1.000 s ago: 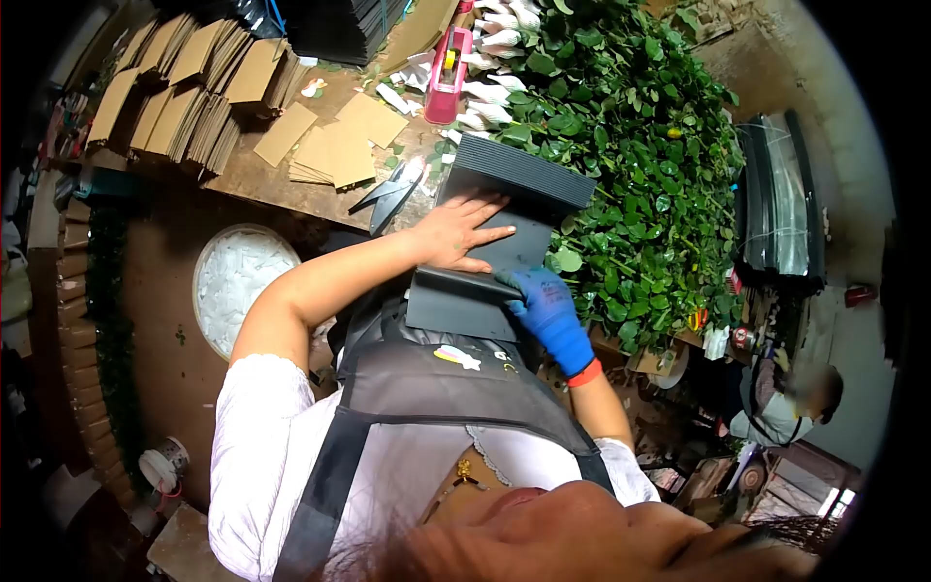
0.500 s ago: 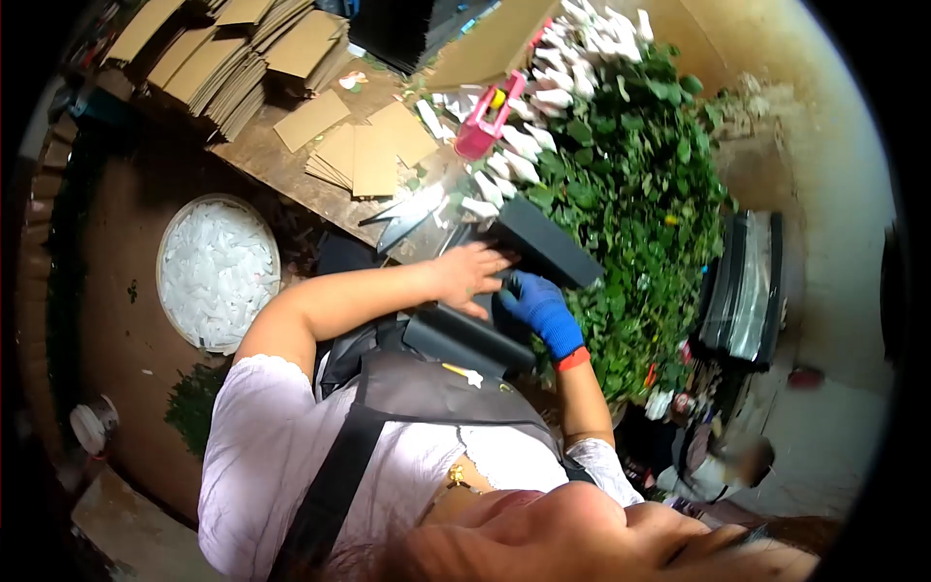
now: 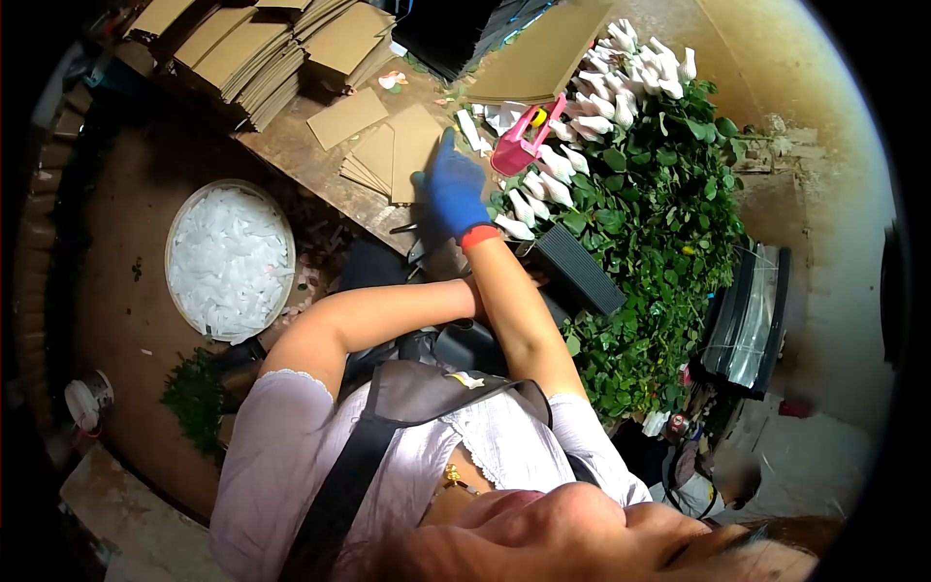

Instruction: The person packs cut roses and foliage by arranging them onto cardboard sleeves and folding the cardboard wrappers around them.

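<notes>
My right hand (image 3: pixel 455 189), in a blue glove with a red cuff, reaches across my body over the table. Its fingers stretch out beside the tan cardboard sheets (image 3: pixel 417 141); I cannot tell whether they touch. My left hand is almost wholly hidden behind my right forearm, near a black corrugated piece (image 3: pixel 579 270). That piece leans by the leafy stems (image 3: pixel 650 223), whose heads are wrapped in white (image 3: pixel 555 163). A pink tape dispenser (image 3: pixel 519 147) with a yellow core stands between the cardboard and the wrapped heads. Below the glove lies a partly hidden metal tool (image 3: pixel 417 252).
Cardboard stacks (image 3: pixel 242 58) fill the table's far left. A round tub (image 3: pixel 291 257) of white scraps stands on the floor at left. Bundled dark sheets (image 3: pixel 747 315) sit at right, and another person (image 3: pixel 693 485) is at lower right.
My gloved right hand has moved up and left from the black piece to the cardboard, its forearm now crossing my left one. My left hand has become hidden behind it.
</notes>
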